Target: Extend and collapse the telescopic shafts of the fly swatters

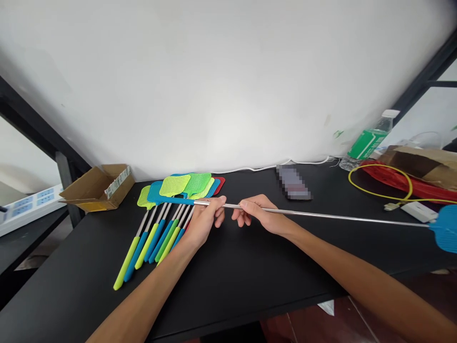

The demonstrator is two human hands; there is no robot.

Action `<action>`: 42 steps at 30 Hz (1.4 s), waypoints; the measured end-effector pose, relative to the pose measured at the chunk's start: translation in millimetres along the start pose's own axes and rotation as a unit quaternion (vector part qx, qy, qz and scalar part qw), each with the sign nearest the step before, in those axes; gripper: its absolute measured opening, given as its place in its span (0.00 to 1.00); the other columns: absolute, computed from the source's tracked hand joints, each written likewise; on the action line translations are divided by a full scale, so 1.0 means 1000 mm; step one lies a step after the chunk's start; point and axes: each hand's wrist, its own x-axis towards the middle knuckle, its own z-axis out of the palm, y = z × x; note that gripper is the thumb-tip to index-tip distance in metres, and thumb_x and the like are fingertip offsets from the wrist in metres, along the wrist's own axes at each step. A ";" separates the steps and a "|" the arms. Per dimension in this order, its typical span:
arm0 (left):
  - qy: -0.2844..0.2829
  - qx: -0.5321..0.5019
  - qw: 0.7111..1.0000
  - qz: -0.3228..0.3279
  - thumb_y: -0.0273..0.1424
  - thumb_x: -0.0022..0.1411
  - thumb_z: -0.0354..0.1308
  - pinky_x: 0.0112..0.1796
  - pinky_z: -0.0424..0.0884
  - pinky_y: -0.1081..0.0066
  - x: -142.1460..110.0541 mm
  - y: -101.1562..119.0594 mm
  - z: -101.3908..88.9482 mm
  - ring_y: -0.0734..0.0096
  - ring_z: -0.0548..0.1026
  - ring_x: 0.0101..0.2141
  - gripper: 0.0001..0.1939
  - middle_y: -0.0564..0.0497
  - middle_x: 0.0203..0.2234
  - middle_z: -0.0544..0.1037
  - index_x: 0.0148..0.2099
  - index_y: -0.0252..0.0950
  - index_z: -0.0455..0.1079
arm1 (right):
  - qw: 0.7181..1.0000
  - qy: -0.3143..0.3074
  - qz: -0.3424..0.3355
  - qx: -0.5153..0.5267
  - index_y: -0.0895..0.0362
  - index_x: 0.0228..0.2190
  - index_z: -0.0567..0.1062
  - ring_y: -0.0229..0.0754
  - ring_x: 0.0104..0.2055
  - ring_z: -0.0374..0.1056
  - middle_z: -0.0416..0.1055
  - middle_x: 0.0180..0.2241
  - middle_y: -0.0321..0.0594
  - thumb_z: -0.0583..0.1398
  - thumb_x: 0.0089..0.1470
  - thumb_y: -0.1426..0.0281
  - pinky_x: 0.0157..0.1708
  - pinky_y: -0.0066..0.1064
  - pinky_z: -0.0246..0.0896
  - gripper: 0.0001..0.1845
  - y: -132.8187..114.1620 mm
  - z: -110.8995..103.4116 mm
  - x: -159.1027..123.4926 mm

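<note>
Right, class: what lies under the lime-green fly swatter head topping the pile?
Beneath the lime-green fly swatter head, a blue fly swatter head and a red fly swatter head show at the edges. Their covered parts cannot be seen.

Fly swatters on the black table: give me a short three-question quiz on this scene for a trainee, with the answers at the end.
1. True or false: the left hand and the right hand both hold the same metal shaft of a fly swatter.
2. Which lies nearer the left hand: A, the open cardboard box, or B, the plastic bottle?
3. What colour is the coiled cable?

Key: 1 true; 2 A; 3 yellow.
</note>
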 end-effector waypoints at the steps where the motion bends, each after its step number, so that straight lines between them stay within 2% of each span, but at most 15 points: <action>1: 0.012 -0.007 1.000 -0.001 0.41 0.65 0.57 0.25 0.58 0.68 0.001 0.001 -0.001 0.77 0.57 0.15 0.28 0.58 0.09 0.57 0.17 0.39 0.52 | 1.000 0.002 0.002 -0.005 0.61 0.34 0.82 0.38 0.27 0.67 0.76 0.27 0.42 0.55 0.68 0.55 0.29 0.29 0.61 0.26 -0.001 -0.001 0.000; 4: 0.032 -0.014 0.999 0.000 0.42 0.64 0.58 0.24 0.58 0.68 0.002 0.003 -0.005 0.77 0.57 0.14 0.28 0.58 0.09 0.54 0.17 0.39 0.52 | 1.000 0.007 0.003 -0.017 0.61 0.36 0.83 0.38 0.27 0.66 0.77 0.28 0.43 0.56 0.67 0.55 0.28 0.30 0.60 0.24 -0.003 -0.003 -0.001; 17: 0.049 -0.035 0.998 -0.001 0.39 0.64 0.58 0.24 0.59 0.68 0.005 0.005 -0.010 0.78 0.55 0.14 0.27 0.58 0.08 0.54 0.17 0.39 0.51 | 0.996 0.014 -0.024 -0.086 0.60 0.40 0.84 0.38 0.28 0.64 0.80 0.34 0.45 0.56 0.67 0.58 0.28 0.30 0.60 0.22 -0.007 -0.010 0.000; 21: 0.063 -0.050 0.997 0.000 0.38 0.64 0.58 0.24 0.59 0.68 0.007 0.004 -0.014 0.78 0.55 0.14 0.28 0.59 0.08 0.53 0.17 0.39 0.50 | 0.992 0.015 -0.029 -0.122 0.59 0.38 0.84 0.38 0.29 0.65 0.80 0.38 0.44 0.57 0.66 0.59 0.30 0.30 0.61 0.20 -0.012 -0.013 -0.002; 28: 0.104 -0.061 0.993 0.010 0.35 0.62 0.58 0.23 0.59 0.69 0.010 0.008 -0.020 0.79 0.53 0.13 0.27 0.58 0.06 0.53 0.16 0.40 0.48 | 0.986 0.025 -0.049 -0.159 0.58 0.39 0.85 0.40 0.29 0.65 0.79 0.34 0.44 0.58 0.65 0.58 0.28 0.31 0.58 0.20 -0.015 -0.020 -0.002; 37: 0.122 -0.056 0.991 0.002 0.35 0.61 0.59 0.23 0.59 0.68 0.014 0.007 -0.027 0.79 0.53 0.12 0.27 0.59 0.06 0.52 0.16 0.39 0.47 | 0.985 0.027 -0.055 -0.162 0.58 0.39 0.85 0.40 0.29 0.64 0.77 0.30 0.43 0.58 0.65 0.58 0.28 0.31 0.56 0.20 -0.015 -0.024 -0.002; 42: 0.136 -0.060 0.989 0.001 0.35 0.61 0.59 0.23 0.58 0.69 0.015 0.011 -0.031 0.79 0.53 0.13 0.27 0.59 0.06 0.51 0.16 0.39 0.47 | 0.986 0.030 -0.054 -0.154 0.58 0.40 0.85 0.40 0.30 0.64 0.78 0.31 0.44 0.59 0.64 0.58 0.27 0.31 0.55 0.20 -0.014 -0.025 -0.002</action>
